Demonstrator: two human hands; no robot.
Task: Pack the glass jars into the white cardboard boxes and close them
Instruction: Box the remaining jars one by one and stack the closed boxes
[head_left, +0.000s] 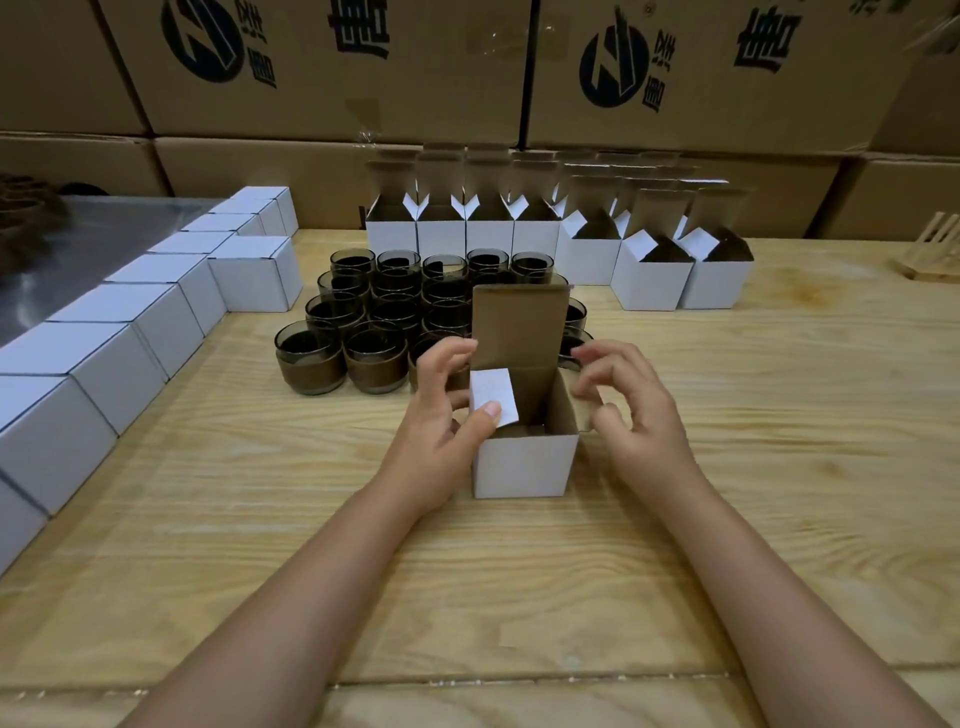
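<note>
A small white cardboard box (524, 467) stands open on the wooden table (519, 597) in front of me, its brown lid flap upright at the back. My left hand (441, 415) holds its left side flap, thumb on the white face, folding it inward. My right hand (634, 410) grips the right side flap with curled fingers and thumb. The box's inside is dark and I cannot make out its contents. Just behind it stands a cluster of several dark glass jars (374, 358) with brown bands.
Several open white boxes (488, 234) with raised flaps line the back. Closed white boxes (124, 353) run along the left edge, and one more (254, 273) stands beside the jars. A wooden rack (930, 254) sits far right. Large brown cartons (332, 78) form the back wall.
</note>
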